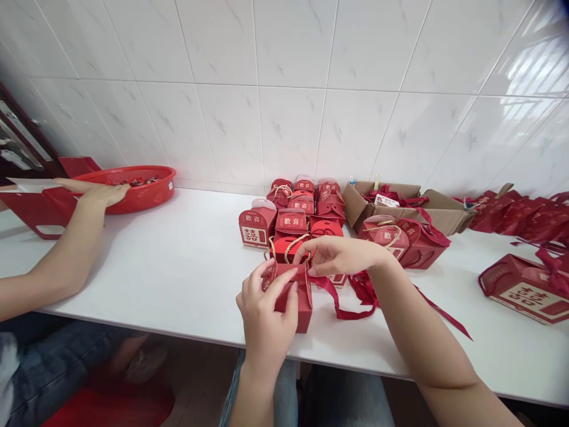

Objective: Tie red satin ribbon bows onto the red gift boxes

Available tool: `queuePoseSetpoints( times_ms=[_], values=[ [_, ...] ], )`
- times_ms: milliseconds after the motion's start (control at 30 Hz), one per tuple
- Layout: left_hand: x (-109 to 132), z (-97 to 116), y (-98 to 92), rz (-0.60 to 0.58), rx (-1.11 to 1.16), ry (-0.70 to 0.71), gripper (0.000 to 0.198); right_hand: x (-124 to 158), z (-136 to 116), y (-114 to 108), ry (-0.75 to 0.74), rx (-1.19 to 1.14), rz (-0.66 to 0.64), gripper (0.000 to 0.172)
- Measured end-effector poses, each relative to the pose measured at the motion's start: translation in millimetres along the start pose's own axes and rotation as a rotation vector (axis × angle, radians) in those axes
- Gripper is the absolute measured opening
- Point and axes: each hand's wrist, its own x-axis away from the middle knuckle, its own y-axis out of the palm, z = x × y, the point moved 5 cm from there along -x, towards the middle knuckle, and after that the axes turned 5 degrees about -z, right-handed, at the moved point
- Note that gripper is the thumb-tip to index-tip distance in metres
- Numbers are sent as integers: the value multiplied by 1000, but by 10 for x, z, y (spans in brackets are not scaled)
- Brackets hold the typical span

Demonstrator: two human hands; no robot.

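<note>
A small red gift box [304, 311] stands near the table's front edge. My left hand [269, 311] holds it from the left, thumb and index finger pressing on its folded top. Over the box's far right side bends my right hand [342, 259], its thumb and fingers closing on the top edge; whether they also pinch ribbon is hidden. A dark red ribbon [340, 311] trails from beside the box to the right. Just behind the box is another box with a gold rope handle [294, 244].
Rows of finished red boxes [291, 220] stand toward the wall. A cardboard carton [355, 207] with red ribbons, two boxes [422, 246] and a ribboned box [527, 290] are to the right. At left, a co-worker's arm [80, 249] reaches over a red basket [155, 201].
</note>
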Motion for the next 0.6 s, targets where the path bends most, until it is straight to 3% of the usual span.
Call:
queuePoseSetpoints(
  times_ms=[333,467,600],
  values=[
    [22,33,26,150,4,-27,10,-24,14,12,1,70,24,34],
    [8,14,17,138,15,-33,10,-10,60,-21,32,84,87,39],
    [-10,35,48,74,-24,-20,25,-32,56,-10,-6,79,87,39]
  ],
)
